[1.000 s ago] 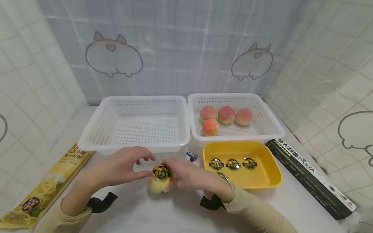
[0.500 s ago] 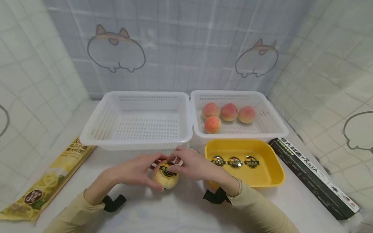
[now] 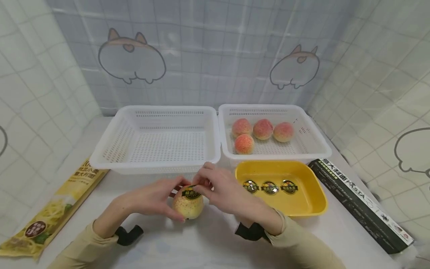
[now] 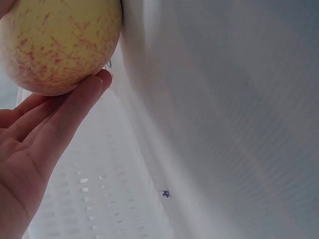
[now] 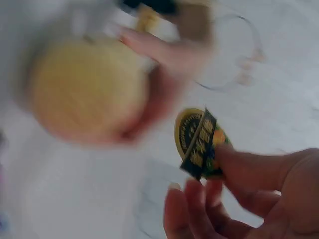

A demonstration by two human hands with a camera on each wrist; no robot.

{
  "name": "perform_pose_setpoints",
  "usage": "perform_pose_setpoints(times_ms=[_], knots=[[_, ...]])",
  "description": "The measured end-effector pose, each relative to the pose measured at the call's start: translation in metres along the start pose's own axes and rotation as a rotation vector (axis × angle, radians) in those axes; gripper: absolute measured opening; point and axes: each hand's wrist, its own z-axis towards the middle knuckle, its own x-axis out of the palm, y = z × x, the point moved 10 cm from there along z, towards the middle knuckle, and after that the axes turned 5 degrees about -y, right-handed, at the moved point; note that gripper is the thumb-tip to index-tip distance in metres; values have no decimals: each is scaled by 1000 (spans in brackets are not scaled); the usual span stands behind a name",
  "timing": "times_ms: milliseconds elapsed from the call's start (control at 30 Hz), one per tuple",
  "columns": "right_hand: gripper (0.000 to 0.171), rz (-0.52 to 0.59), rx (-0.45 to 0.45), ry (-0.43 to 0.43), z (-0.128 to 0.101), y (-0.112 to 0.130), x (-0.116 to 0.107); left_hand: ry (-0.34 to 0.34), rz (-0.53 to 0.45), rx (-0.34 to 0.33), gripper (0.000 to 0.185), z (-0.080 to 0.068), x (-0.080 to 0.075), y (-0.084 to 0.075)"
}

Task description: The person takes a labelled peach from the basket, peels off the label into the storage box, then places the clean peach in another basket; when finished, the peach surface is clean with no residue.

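Head view: on the tabletop (image 3: 208,243), in front of the empty white basket (image 3: 158,140), the left hand (image 3: 152,196) cups a yellow peach (image 3: 188,203), fingers curved round its side; the right hand (image 3: 223,188) pinches a round sticker (image 3: 190,193) at the fruit's top. Left wrist view: fingers (image 4: 60,117) lie together under the peach (image 4: 60,42). Right wrist view, blurred: thumb and fingers (image 5: 239,169) pinch the sticker (image 5: 197,142), apparently just off the peach (image 5: 84,92).

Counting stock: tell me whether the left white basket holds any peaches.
No, the left white basket is bare; all four peaches sit in the right one.
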Motion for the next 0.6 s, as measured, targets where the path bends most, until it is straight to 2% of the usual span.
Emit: perform_pose_setpoints(times_ms=[67,133,267,367,433,600], knots=[[3,37,-21,-16,-5,2,-25,2,9,-1,77,-1,0,0],[5,55,8,-8,-10,-11,-51,4,20,-1,77,-1,0,0],[5,17,167,87,-23,-68,-87,20,24,-20,77,-2,0,0],[7,-40,268,211,-38,-111,-91,29,14,-33,77,-2,1,1],[7,-81,298,287,-49,-132,-89,34,14,-36,77,-3,1,1],[11,-111,364,466,-73,-156,-70,43,-11,-30,77,-3,1,1]])
